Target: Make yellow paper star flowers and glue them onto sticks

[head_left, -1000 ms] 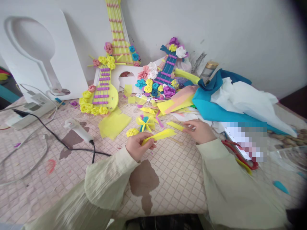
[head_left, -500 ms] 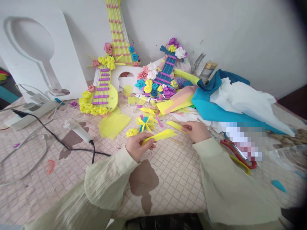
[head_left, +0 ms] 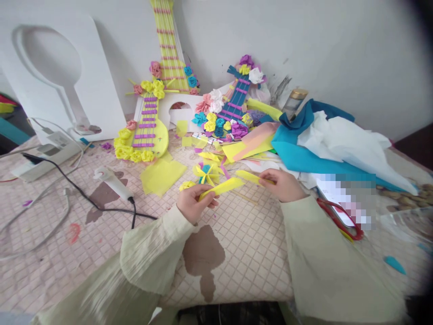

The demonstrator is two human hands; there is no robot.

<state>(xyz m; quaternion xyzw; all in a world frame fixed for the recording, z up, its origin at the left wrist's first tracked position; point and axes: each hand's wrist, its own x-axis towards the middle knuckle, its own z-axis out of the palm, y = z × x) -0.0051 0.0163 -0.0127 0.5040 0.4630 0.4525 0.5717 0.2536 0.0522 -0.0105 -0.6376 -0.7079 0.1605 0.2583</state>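
Between its thumb and fingers, my left hand (head_left: 195, 203) pinches a folded yellow paper strip (head_left: 227, 185) that points up and to the right. My right hand (head_left: 284, 185) is closed on a second, narrower yellow strip (head_left: 247, 176), whose free end points left. A gap separates the two strips. Just behind my left hand lie a yellow paper rose (head_left: 187, 185) and a yellow, blue and purple paper flower (head_left: 206, 173). Past them, a yellow paper guitar (head_left: 158, 135) with purple frets and yellow roses leans upright.
A glue gun (head_left: 117, 185) with a black cable lies at left, beside a power strip (head_left: 43, 158). Red-handled scissors (head_left: 341, 216) rest near my right sleeve. Blue cloth-like sheets (head_left: 301, 153), a blue guitar (head_left: 235, 97) and paper scraps (head_left: 209, 158) crowd the back.
My right hand has shifted slightly right with its strip, widening the gap. The strip in my left hand looks narrower. The whole view has moved a little.
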